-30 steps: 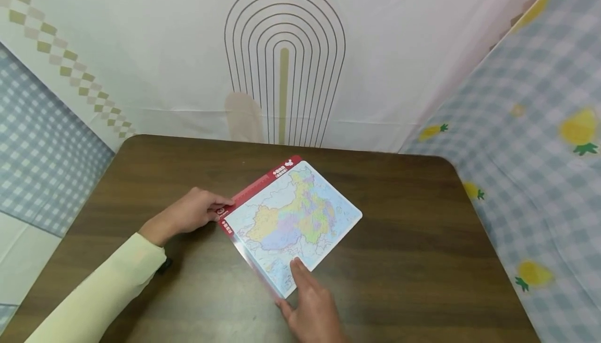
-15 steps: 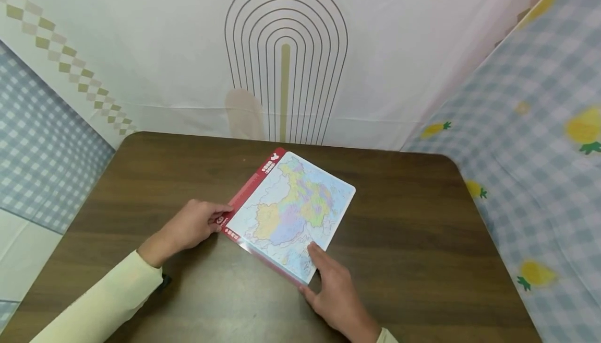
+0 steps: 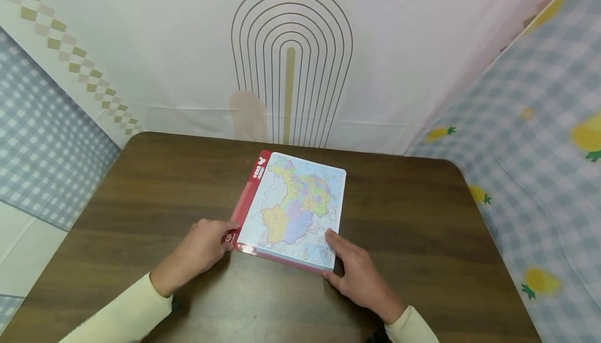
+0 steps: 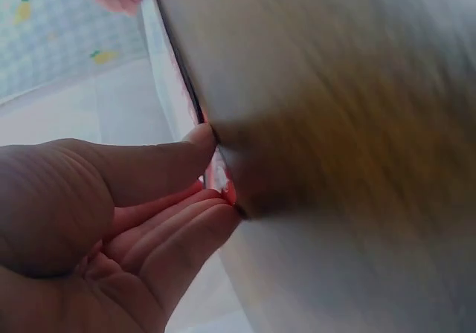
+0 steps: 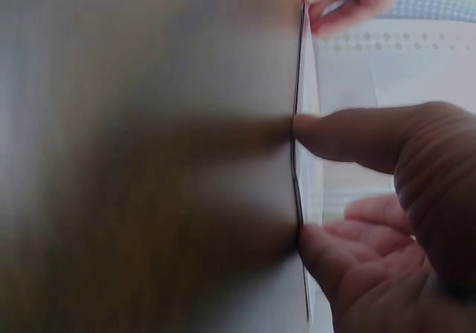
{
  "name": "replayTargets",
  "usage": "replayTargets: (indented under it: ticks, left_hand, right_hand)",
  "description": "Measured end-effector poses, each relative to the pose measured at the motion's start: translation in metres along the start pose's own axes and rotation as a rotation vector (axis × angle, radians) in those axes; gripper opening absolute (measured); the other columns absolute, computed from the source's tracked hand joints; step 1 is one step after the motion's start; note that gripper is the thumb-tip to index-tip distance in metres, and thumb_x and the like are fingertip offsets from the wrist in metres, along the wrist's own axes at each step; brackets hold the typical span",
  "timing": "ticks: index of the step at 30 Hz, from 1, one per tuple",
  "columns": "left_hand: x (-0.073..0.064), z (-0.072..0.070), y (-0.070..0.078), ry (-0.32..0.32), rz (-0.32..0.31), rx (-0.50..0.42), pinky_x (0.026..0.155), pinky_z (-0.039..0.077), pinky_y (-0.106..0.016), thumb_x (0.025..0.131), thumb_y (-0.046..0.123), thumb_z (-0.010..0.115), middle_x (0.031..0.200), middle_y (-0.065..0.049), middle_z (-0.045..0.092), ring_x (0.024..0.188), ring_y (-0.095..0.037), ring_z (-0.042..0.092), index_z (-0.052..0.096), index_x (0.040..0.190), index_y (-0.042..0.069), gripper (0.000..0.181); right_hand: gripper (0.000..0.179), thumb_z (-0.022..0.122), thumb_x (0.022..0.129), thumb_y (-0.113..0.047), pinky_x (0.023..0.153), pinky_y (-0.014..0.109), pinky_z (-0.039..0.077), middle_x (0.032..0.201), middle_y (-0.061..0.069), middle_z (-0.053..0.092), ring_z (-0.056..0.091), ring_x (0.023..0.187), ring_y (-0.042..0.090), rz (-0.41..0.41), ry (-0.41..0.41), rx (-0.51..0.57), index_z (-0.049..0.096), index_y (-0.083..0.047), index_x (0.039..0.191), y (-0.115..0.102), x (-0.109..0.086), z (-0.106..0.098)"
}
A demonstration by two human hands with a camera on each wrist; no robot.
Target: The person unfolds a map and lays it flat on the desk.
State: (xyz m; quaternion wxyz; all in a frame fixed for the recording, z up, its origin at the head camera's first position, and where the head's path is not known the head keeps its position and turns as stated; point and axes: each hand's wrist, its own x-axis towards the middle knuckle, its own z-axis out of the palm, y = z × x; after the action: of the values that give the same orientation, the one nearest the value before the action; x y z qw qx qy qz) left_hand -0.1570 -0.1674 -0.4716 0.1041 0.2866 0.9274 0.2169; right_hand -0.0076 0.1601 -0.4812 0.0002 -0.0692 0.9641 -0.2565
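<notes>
A thin map board lies on the wooden table, printed with a colored map of China and a red strip along its left side. My left hand grips its near left corner, thumb at the near edge and fingers at the red strip. At the near right corner, my right hand holds the board between thumb and fingers. In the left wrist view, the left thumb and fingertips press the board's thin edge. The right wrist view shows the right thumb and fingers against its dark edge.
The brown wooden table has rounded far corners. Behind it hangs a white cloth with arch lines. Checked cloths hang on both sides, the right one with yellow pineapples.
The map board has turned counterclockwise, bringing its near edge closer to level. My right hand has moved right and up; my left hand has shifted slightly toward me.
</notes>
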Motion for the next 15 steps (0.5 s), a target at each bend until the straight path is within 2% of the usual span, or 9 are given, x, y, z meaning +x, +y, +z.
replayTargets:
  ticks: [8,15]
  left_hand:
    - [-0.015,0.008,0.014,0.046,-0.024,0.022,0.072,0.056,-0.037,0.078,0.01,0.093,0.099,-0.007,0.081,0.075,-0.016,0.066,0.082,0.114,0.006,0.038]
    - [-0.02,0.019,0.022,0.111,-0.055,0.0,0.069,0.052,-0.034,0.079,0.01,0.093,0.092,-0.001,0.08,0.071,-0.012,0.061,0.083,0.108,0.012,0.031]
  right_hand:
    - [0.084,0.085,0.092,-0.017,0.11,0.051,0.05,0.166,0.019,0.042,0.048,0.149,0.035,-0.099,-0.106,-0.028,0.039,0.002,0.16,0.021,0.009,-0.016]
    - [0.087,0.084,0.093,-0.023,0.111,0.049,0.05,0.169,0.015,0.038,0.047,0.15,0.032,-0.119,-0.177,-0.039,0.037,-0.002,0.163,0.036,0.014,-0.028]
